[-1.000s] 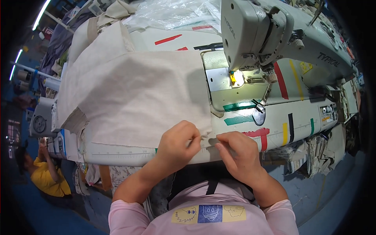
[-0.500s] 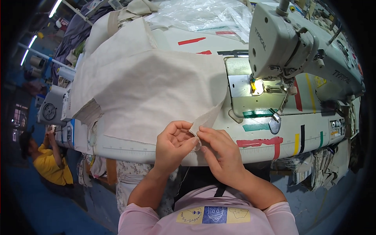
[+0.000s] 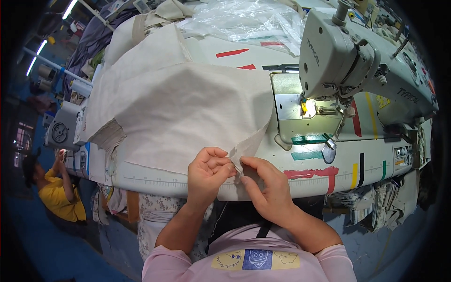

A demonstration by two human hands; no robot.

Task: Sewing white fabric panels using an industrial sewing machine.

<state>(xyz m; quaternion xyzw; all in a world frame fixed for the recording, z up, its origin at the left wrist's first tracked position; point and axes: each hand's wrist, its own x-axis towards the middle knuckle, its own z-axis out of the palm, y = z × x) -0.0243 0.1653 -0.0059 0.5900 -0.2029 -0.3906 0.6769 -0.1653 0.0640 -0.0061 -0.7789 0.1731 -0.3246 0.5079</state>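
Note:
A large piece of pale beige fabric (image 3: 188,113) lies across the sewing table, its right edge turned up in a narrow fold near me. My left hand (image 3: 206,173) pinches the fabric's near corner between thumb and fingers. Against the same corner, from the other side, my right hand (image 3: 267,184) closes thumb and forefinger on the folded edge. Both hands are at the table's front edge, almost touching. To their right stands a white sewing machine (image 3: 324,61), its lit needle area over a metal plate (image 3: 289,107), apart from the fabric.
More beige cloth (image 3: 162,44) is piled at the back left, beside clear plastic sheeting (image 3: 244,19). Coloured tape strips (image 3: 310,173) mark the tabletop. Cloth bundles (image 3: 392,202) hang below the right side. At far left, a person in yellow (image 3: 63,195) works at another machine.
My right forefinger has lifted slightly from the corner, showing more of the folded edge. The fabric's corner has shifted a little between my fingers; the rest lies much as before.

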